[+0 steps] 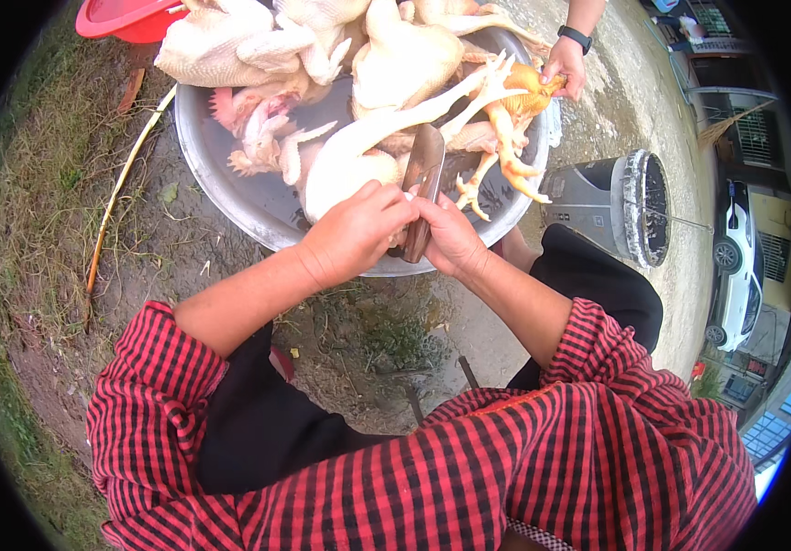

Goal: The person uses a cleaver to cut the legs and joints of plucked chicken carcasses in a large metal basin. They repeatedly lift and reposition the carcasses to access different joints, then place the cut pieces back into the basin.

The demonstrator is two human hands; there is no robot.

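Note:
My left hand is at the tail end of a pale plucked chicken, its fingers pinched on the bird. This chicken lies at the near rim of a wide metal basin, its legs stretched up to the right. In my right hand is a broad-bladed knife, upright between my two hands and close to my left fingertips. My fingers partly hide its lower part and the spot being pinched. Just left of the bird, a chicken head with a pale red comb rests in the basin water.
More plucked chickens fill the basin. Another person's hand, with a dark wristband, grips a yellower bird. A grey bucket stands right of the basin, a red tub at upper left. A long stick lies on the grass.

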